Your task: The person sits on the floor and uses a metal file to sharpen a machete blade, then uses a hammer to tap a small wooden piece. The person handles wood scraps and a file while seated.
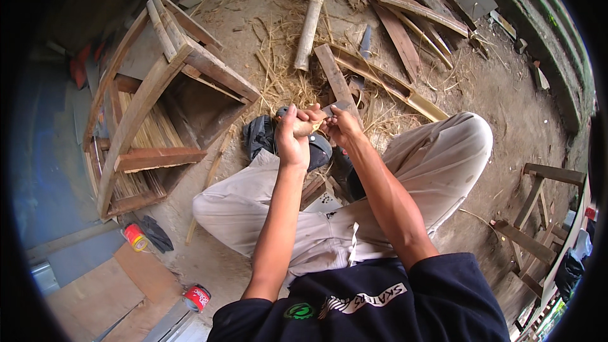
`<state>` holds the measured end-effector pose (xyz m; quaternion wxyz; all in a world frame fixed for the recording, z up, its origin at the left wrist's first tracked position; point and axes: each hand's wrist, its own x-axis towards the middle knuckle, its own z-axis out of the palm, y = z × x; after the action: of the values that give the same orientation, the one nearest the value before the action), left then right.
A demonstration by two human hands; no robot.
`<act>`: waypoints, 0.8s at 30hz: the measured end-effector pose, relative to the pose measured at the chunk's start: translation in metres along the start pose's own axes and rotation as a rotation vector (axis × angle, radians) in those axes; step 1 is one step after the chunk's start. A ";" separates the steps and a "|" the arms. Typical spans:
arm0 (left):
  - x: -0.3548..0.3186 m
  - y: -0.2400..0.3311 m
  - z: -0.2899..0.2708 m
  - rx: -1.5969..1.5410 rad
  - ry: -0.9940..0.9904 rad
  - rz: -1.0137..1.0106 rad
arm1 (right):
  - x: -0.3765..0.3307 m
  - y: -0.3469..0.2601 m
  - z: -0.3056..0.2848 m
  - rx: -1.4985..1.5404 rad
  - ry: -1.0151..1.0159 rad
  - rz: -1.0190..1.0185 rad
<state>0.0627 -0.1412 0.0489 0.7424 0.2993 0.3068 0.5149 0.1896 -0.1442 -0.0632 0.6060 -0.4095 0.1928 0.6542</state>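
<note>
My left hand (293, 139) is closed, thumb up, around a small pale piece of wood or bamboo (316, 126) just above my lap. Close beside it, my right hand (343, 128) has its fingers closed on a flat grey blade (337, 107). How the blade's far end meets the left fingers is hard to make out. Beneath both hands lie a dark bag (258, 135) and a round black object (320, 152) between my crossed legs. A brown plank (337, 79) lies just beyond the hands.
To the left, an unfinished wooden frame (142, 111) lies tipped over. Bamboo shavings (272, 57), a bamboo pole (313, 19), a grey blade (366, 41) and several planks (398, 38) cover the ground ahead. Two red cans (134, 237) are at lower left; a wooden rack (529, 240) stands right.
</note>
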 end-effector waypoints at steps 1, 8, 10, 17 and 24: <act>0.006 0.002 0.004 0.023 0.028 0.014 | 0.001 0.000 0.001 0.035 -0.016 0.021; 0.047 0.016 0.023 -0.042 0.177 -0.029 | 0.005 0.001 0.007 0.087 -0.038 0.054; 0.053 0.019 0.023 -0.044 0.197 -0.048 | 0.003 0.000 0.009 0.082 -0.039 0.054; 0.051 0.019 0.031 -0.121 0.264 -0.006 | 0.000 -0.003 0.012 0.054 -0.047 0.029; 0.065 0.038 0.017 -0.291 0.327 -0.064 | -0.001 -0.007 0.015 0.153 -0.009 0.032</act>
<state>0.0719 -0.0707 0.0788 0.7340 0.0915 0.3551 0.5717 0.1921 -0.1317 -0.0517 0.6260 -0.3559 0.2458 0.6489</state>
